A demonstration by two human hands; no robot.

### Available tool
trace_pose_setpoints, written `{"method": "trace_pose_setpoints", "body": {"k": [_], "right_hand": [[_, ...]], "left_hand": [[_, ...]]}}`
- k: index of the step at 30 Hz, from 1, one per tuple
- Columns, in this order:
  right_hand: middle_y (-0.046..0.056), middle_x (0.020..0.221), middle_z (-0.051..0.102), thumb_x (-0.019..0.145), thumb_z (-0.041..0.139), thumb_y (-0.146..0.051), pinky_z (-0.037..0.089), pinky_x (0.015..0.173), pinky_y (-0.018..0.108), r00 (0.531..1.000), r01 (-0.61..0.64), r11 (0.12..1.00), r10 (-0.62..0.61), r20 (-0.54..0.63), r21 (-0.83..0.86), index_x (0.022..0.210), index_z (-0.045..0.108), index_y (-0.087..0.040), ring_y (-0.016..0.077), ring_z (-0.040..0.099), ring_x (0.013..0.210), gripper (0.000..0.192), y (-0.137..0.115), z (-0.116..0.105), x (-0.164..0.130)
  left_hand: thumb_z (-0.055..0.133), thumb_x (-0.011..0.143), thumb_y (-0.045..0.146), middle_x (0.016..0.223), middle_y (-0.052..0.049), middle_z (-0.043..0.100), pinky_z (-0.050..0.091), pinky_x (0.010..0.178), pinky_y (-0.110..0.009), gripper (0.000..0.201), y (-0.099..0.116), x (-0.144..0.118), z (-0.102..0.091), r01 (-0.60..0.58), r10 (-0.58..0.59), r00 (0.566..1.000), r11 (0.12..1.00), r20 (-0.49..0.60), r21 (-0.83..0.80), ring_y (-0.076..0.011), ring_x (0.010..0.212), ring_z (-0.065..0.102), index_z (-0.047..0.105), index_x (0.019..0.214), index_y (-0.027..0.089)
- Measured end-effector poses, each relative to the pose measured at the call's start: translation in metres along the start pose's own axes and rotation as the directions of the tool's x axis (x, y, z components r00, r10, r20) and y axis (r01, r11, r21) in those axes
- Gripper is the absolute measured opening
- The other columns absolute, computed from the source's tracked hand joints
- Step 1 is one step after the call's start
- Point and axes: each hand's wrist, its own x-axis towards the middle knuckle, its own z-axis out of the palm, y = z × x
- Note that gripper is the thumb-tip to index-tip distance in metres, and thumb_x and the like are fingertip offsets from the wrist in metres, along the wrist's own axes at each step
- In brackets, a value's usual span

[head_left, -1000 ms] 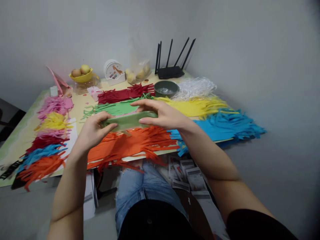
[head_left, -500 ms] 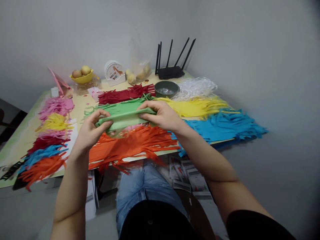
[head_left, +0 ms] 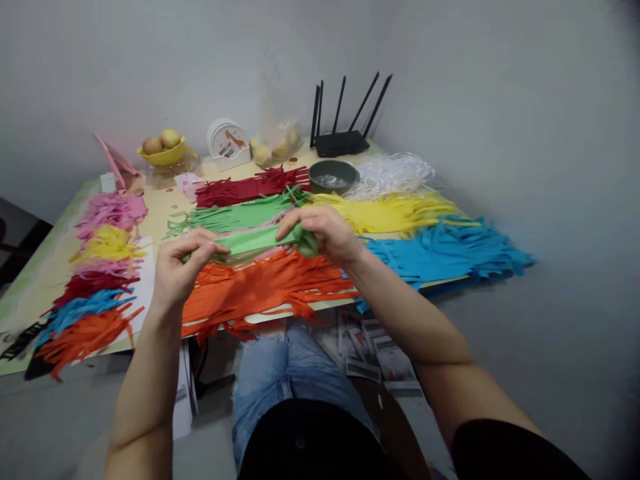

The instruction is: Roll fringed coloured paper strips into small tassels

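A folded strip of light green material (head_left: 253, 241), paper or thin cloth, is stretched between my two hands above the table. My left hand (head_left: 187, 263) pinches its left end between thumb and fingers. With fingers curled, my right hand (head_left: 325, 233) grips the other end, where the green bunches up. Just below lies orange fringed material (head_left: 260, 287) at the table's near edge. Behind the held strip, more green fringed material (head_left: 240, 215) lies flat, with a dark red fringed piece (head_left: 250, 187) beyond it.
Yellow (head_left: 385, 215) and blue fringed stacks (head_left: 425, 253) lie to the right, the blue overhanging the edge. White stringy material (head_left: 395, 175), a dark bowl (head_left: 333, 176) and a black router (head_left: 343, 142) stand behind. Coloured fringed bundles (head_left: 103, 273) line the left; a yellow fruit bowl (head_left: 163, 153) is behind.
The green strip has become narrower and lower between my hands. My right fingers have curled over its end, which is now bunched, and my left hand has dipped slightly.
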Motion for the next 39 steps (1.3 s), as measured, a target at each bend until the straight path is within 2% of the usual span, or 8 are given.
{"method": "trace_pose_setpoints", "body": {"k": [3, 6, 10, 19, 25, 29, 33, 39], "right_hand": [[0.004, 0.067, 0.067, 0.084, 0.063, -0.043, 0.05, 0.06, 0.024, 0.998, 0.043, 0.975, -0.053, -0.04, -0.218, 0.072, 0.067, -0.013, 0.0132, 0.062, 0.061, 0.033, -0.004, 0.002, 0.001], [0.006, 0.092, 0.072, 0.08, 0.07, -0.033, 0.051, 0.077, 0.027, 0.984, 0.108, 0.88, -0.16, -0.074, -0.463, 0.091, 0.067, -0.015, 0.0164, 0.067, 0.083, 0.022, -0.008, 0.006, -0.001], [0.007, 0.1, 0.074, 0.084, 0.066, -0.024, 0.049, 0.086, 0.031, 0.984, 0.079, 0.794, -0.16, -0.081, -0.603, 0.096, 0.069, -0.015, 0.0191, 0.068, 0.093, 0.016, -0.009, 0.008, -0.003], [0.003, 0.078, 0.074, 0.081, 0.068, -0.028, 0.054, 0.061, 0.021, 0.994, -0.039, 0.991, 0.026, -0.104, -0.127, 0.095, 0.076, -0.014, 0.0098, 0.066, 0.063, 0.021, -0.001, 0.009, -0.001], [0.003, 0.073, 0.075, 0.07, 0.077, -0.024, 0.054, 0.058, 0.018, 0.982, -0.127, 0.979, 0.146, -0.117, 0.159, 0.088, 0.08, -0.015, 0.0081, 0.065, 0.06, 0.02, 0.002, 0.011, 0.002], [0.005, 0.075, 0.076, 0.07, 0.082, -0.032, 0.056, 0.06, 0.02, 0.981, -0.148, 0.975, 0.166, -0.098, 0.166, 0.088, 0.081, -0.014, 0.0086, 0.065, 0.06, 0.026, 0.0, 0.011, 0.002], [0.004, 0.075, 0.075, 0.076, 0.078, -0.036, 0.054, 0.059, 0.022, 0.987, -0.101, 0.995, 0.101, -0.124, 0.006, 0.086, 0.08, -0.014, 0.01, 0.065, 0.06, 0.024, -0.001, 0.011, 0.001], [0.006, 0.103, 0.077, 0.084, 0.067, -0.024, 0.054, 0.083, 0.029, 0.989, -0.013, 0.873, -0.062, -0.137, -0.488, 0.106, 0.077, -0.017, 0.0177, 0.071, 0.089, 0.025, -0.007, 0.011, -0.003]], "left_hand": [[0.076, 0.077, 0.028, 0.069, -0.002, 0.064, 0.047, 0.068, -0.025, 0.016, 0.004, 0.0, 0.003, -0.047, 0.054, 0.998, 0.982, -0.033, 0.181, -0.0133, 0.068, 0.059, 0.068, 0.069, 0.018], [0.079, 0.075, 0.029, 0.083, -0.002, 0.067, 0.046, 0.068, -0.023, 0.025, 0.007, 0.001, 0.005, -0.015, 0.028, 0.999, 0.96, -0.041, 0.28, -0.0136, 0.075, 0.06, 0.069, 0.095, 0.019], [0.074, 0.08, 0.033, 0.075, -0.004, 0.069, 0.048, 0.067, -0.025, 0.018, 0.008, 0.0, 0.005, 0.047, -0.054, 0.999, 0.946, 0.011, 0.322, -0.0156, 0.071, 0.063, 0.068, 0.081, 0.016], [0.08, 0.074, 0.031, 0.067, -0.003, 0.071, 0.06, 0.062, -0.026, 0.031, 0.006, -0.004, 0.013, 0.35, -0.365, 0.931, 0.873, 0.021, -0.341, -0.0167, 0.06, 0.071, 0.069, 0.098, 0.015], [0.077, 0.068, 0.017, 0.064, -0.003, 0.071, 0.06, 0.06, -0.023, 0.01, 0.007, 0.0, 0.016, 0.336, -0.377, 0.926, 0.794, 0.023, -0.506, -0.0124, 0.053, 0.068, 0.075, 0.078, 0.014], [0.077, 0.069, 0.02, 0.063, -0.002, 0.071, 0.06, 0.063, -0.025, 0.01, 0.004, -0.002, 0.015, 0.32, -0.352, 0.935, 0.788, 0.041, -0.526, -0.0124, 0.054, 0.068, 0.074, 0.078, 0.014], [0.079, 0.076, 0.031, 0.063, -0.001, 0.069, 0.06, 0.061, -0.028, 0.02, 0.003, -0.006, 0.015, 0.299, -0.32, 0.947, 0.858, 0.02, -0.418, -0.0148, 0.056, 0.068, 0.066, 0.074, 0.016], [0.076, 0.081, 0.027, 0.072, 0.0, 0.071, 0.055, 0.071, -0.025, 0.019, 0.011, -0.005, 0.012, 0.113, -0.112, 0.994, 0.98, -0.017, 0.163, -0.0143, 0.069, 0.071, 0.066, 0.096, 0.018]]}}
